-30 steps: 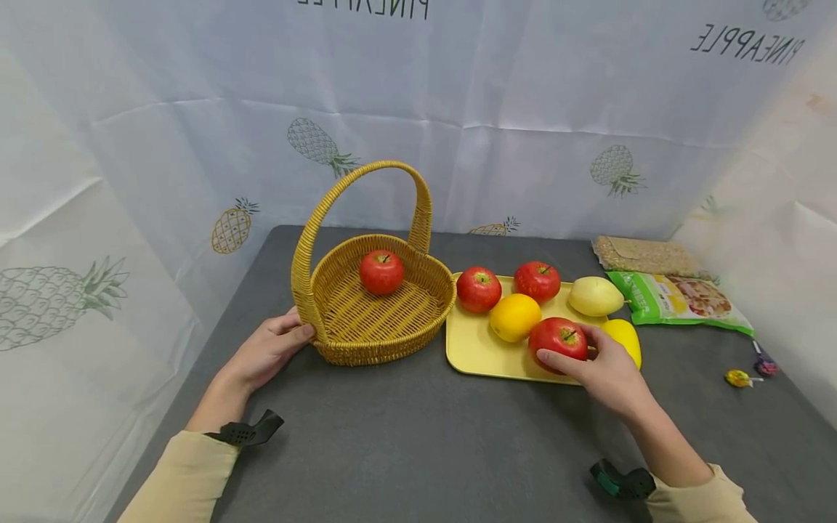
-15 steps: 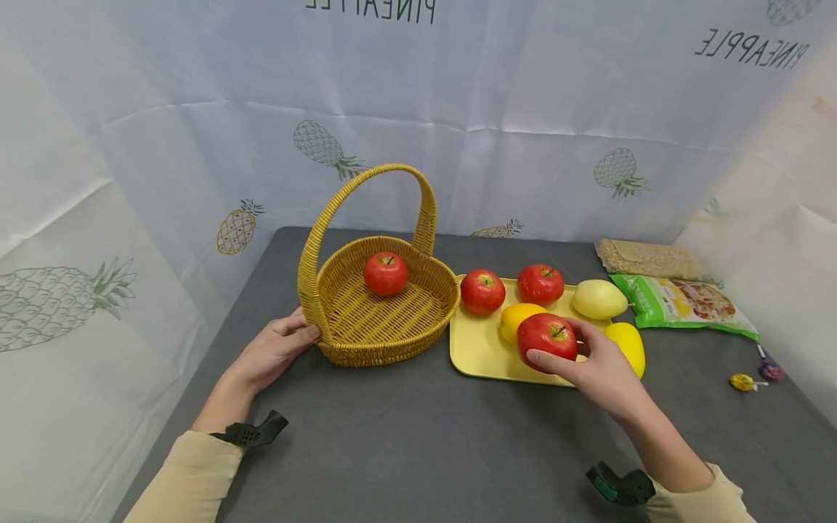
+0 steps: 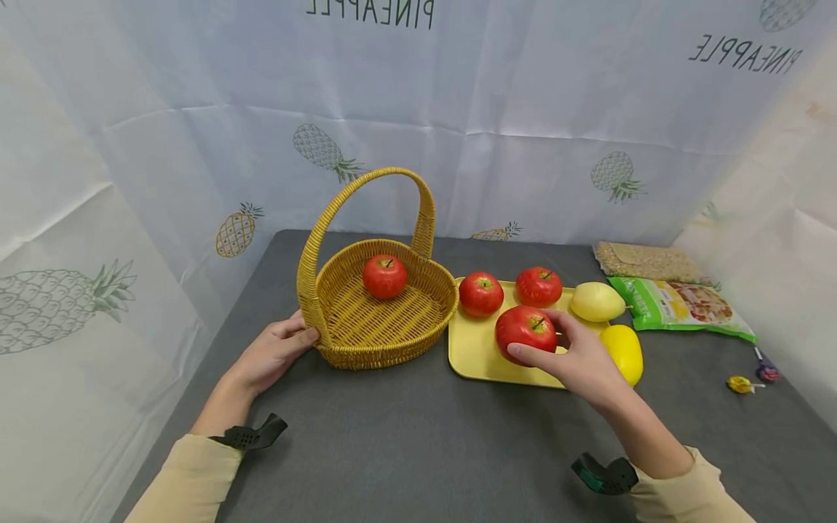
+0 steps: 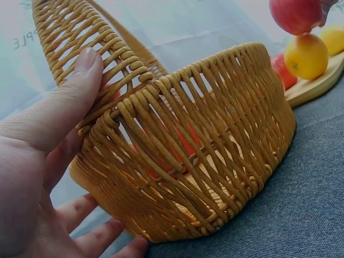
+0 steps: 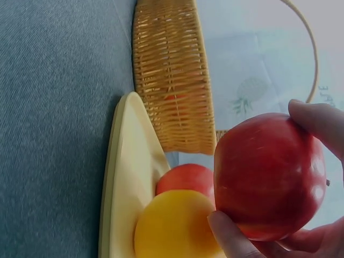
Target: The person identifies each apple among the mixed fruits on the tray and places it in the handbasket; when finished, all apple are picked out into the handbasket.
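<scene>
Basket [image 3: 375, 356] of golden woven wicker, with a tall arched handle, stands upright on the dark grey table [image 3: 392, 443], one shiny red apple [image 3: 384, 277] lying inside toward its far wall. At the basket's left end I see the person's left hand [image 3: 275, 349] gripping the wickerwork, thumb laid over the foot of the handle, the other fingers along the outer wall.

Right of the basket, the right hand [image 3: 578, 359] grasps a second round red apple [image 3: 525, 335] between thumb and fingers, raised above the pale yellow rounded-corner tray [image 3: 467, 352] set just beside the basket. Close by it on the tray is a round orange-yellow fruit [image 5: 172, 226]; I cannot tell whether the two touch. Nearest the basket on that tray sits a third red apple [image 3: 481, 294]; farther from it come a fourth red apple [image 3: 539, 286], a pale yellow pear-shaped fruit [image 3: 598, 302] and a bright yellow oblong fruit [image 3: 623, 354].

Well right of the basket lie a green plastic food packet [image 3: 680, 303], a clear bag of grains [image 3: 647, 261], a yellow lollipop [image 3: 740, 384] and a purple lollipop [image 3: 768, 373]. White pineapple-print cloth [image 3: 418, 87] hangs behind the basket.
</scene>
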`<state>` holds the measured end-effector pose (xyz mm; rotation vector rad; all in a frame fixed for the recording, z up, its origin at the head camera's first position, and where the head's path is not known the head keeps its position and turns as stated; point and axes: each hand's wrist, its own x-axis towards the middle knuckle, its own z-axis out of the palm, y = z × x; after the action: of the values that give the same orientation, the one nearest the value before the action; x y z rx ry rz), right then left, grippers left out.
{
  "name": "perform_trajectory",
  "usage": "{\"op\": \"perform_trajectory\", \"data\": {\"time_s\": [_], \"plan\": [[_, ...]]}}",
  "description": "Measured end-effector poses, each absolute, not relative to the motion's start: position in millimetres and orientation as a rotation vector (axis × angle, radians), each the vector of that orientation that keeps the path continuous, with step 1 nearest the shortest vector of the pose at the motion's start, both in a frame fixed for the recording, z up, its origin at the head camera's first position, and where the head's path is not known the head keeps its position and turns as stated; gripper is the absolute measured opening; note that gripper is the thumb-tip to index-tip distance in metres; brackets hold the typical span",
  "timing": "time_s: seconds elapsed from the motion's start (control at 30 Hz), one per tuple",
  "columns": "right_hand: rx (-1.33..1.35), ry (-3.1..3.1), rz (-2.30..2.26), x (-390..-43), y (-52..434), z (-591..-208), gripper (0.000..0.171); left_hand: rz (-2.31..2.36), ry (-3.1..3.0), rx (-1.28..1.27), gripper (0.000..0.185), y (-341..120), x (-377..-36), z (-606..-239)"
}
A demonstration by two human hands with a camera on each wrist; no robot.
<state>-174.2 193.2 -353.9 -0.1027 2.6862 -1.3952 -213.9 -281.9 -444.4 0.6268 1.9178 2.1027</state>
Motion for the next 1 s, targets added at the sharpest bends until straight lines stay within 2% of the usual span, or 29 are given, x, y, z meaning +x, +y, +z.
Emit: {"op": "perform_trajectory", "data": {"time_s": [0.83, 1.0], "plan": [[-0.154, 2.53, -1.498, -182.3, 166.9, -364.1, 0.079, 2.099, 1.91, 0.606, 0.029, -283.3, -214.9, -446.1], [-0.18, 2.48, -1.525, -186.1, 159.9, -366.9, 0.075, 2.099, 1.904, 0.607, 0.032, -283.9, -215.3, -445.0]]}}
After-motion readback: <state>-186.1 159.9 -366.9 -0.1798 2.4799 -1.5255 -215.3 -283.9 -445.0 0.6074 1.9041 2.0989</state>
